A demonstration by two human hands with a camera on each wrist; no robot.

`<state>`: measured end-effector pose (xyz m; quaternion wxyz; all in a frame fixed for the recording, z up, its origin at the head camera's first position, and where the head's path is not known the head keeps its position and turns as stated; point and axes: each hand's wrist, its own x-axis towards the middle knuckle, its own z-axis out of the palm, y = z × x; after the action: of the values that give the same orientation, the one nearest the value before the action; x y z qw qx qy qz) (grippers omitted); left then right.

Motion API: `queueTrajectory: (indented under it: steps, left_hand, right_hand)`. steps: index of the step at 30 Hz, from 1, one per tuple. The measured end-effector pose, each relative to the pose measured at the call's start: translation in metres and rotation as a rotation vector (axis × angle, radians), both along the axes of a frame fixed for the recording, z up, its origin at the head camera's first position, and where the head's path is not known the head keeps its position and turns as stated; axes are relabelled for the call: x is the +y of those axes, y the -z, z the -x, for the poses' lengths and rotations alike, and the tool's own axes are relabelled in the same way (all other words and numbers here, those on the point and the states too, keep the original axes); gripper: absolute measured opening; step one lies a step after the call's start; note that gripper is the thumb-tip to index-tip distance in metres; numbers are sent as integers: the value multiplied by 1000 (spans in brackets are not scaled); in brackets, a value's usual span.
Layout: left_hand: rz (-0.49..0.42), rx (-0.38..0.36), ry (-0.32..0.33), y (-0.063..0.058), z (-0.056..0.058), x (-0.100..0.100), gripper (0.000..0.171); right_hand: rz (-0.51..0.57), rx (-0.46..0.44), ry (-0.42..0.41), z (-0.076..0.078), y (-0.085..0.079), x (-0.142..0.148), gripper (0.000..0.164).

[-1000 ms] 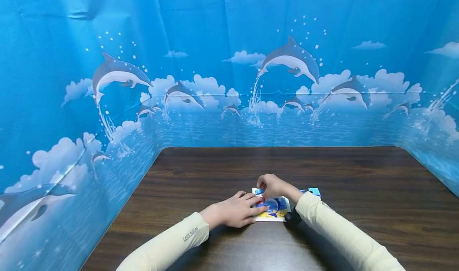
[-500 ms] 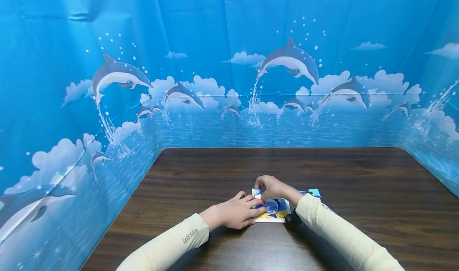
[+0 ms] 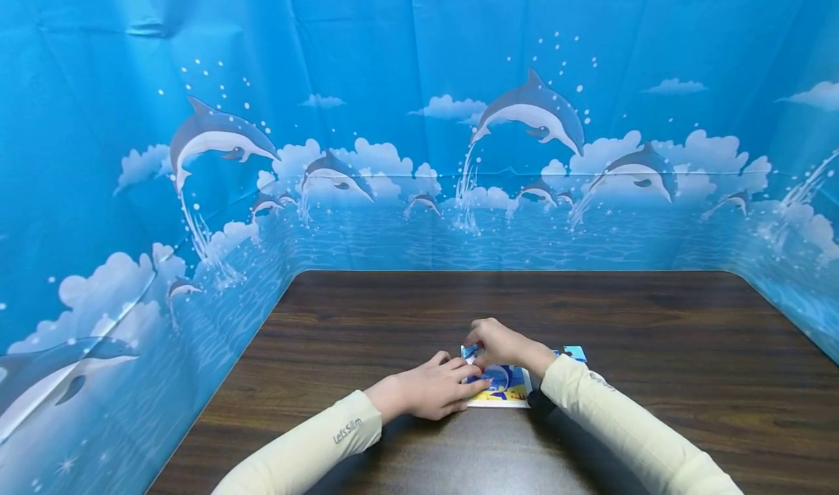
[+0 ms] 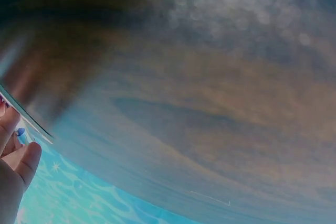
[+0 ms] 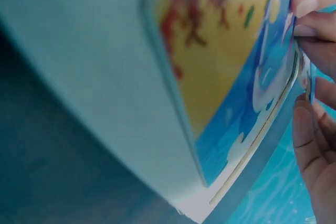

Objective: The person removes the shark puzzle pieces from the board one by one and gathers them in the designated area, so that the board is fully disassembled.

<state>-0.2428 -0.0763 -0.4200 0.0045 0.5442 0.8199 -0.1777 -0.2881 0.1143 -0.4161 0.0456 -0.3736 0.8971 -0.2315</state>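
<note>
A picture jigsaw puzzle (image 3: 514, 384) in blue and yellow lies in a white-bordered tray (image 3: 501, 405) on the table. My left hand (image 3: 429, 387) rests with spread fingers over the puzzle's left side. At the far left corner, my right hand (image 3: 501, 343) pinches a thin blue puzzle piece (image 3: 468, 352), which stands tilted there. The right wrist view shows this piece (image 5: 313, 82) edge-on between thumb and fingers, close to the left hand's fingertips (image 5: 307, 8). My hands hide the puzzle's left and far parts.
A loose light-blue puzzle piece (image 3: 574, 353) lies to the right of the tray, with more blue partly hidden behind the right wrist. The dark wood table (image 3: 367, 320) meets a dolphin-print curtain (image 3: 419, 116) at its back and sides.
My right hand has shifted slightly left at the tray's far corner, and the blue piece there now shows more tilted. My left hand stays nearly still.
</note>
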Motion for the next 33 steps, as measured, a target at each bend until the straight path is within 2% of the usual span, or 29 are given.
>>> queueTrajectory:
  steps: [4,9,12,16,22,27,33]
  left_hand:
    - [1,9,9,0,0,1,51]
    - [8,3,5,1,0,1,51]
    - [12,3,-1,2,0,1,51]
    - [7,4,-5,2,0,0,51]
    - [4,-6,-7,3,0,1,52]
    - [4,10,-15,3,0,2,51]
    - [-5,2,-22,3,1,0,51]
  right_hand:
    - [-94,33,-67,1,-5,1,29]
    - [-224,28,-82,1,-9,2,38]
    - [-249,25,-82,2,-7,2,41]
    - [-214,35,-74,2,-4,4,44]
    - [-133,40,1,1,-5,16,40]
    - [-59,83,25,4,-7,38,38]
    - [-25,56,98,3,-6,67,38]
